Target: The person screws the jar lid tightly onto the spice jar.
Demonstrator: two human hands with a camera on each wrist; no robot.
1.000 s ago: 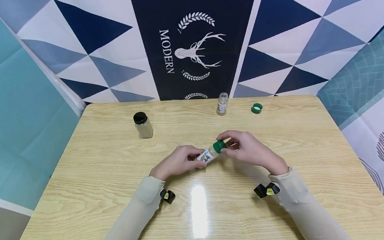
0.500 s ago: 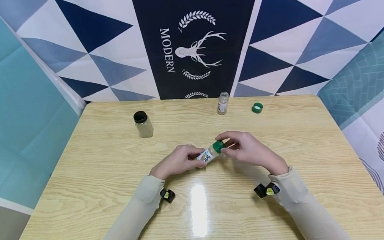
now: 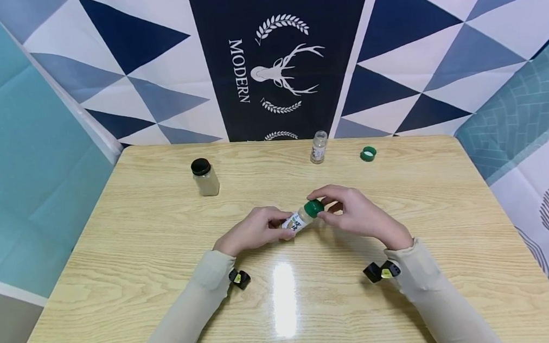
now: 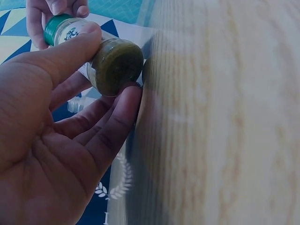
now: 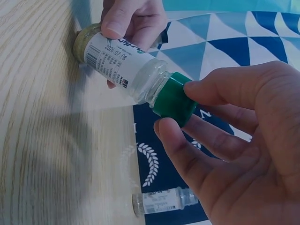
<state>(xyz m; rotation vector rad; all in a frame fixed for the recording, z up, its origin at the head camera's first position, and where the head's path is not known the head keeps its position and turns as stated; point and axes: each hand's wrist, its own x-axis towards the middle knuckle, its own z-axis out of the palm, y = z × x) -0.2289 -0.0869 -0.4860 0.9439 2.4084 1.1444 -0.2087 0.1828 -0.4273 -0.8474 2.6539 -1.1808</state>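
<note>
My left hand (image 3: 257,227) grips a small clear spice bottle (image 3: 295,222) with a white printed label, its thumb across the side. The bottle is tilted, and brownish contents show at its base in the left wrist view. On its neck sits a green cap (image 5: 174,99), which my right hand (image 3: 348,208) pinches between thumb and fingertips. Parts of the label are hidden behind the left fingers.
A second clear bottle (image 3: 318,147), uncapped, stands at the table's back edge. Right of it lies a loose green cap (image 3: 368,154). At the back left is a black-lidded jar (image 3: 205,177). Patterned cloth (image 3: 147,57) rises behind the wooden table (image 3: 116,272).
The right thumb and fingertips shift slightly around the green cap. Both hands and the bottle keep nearly the same place.
</note>
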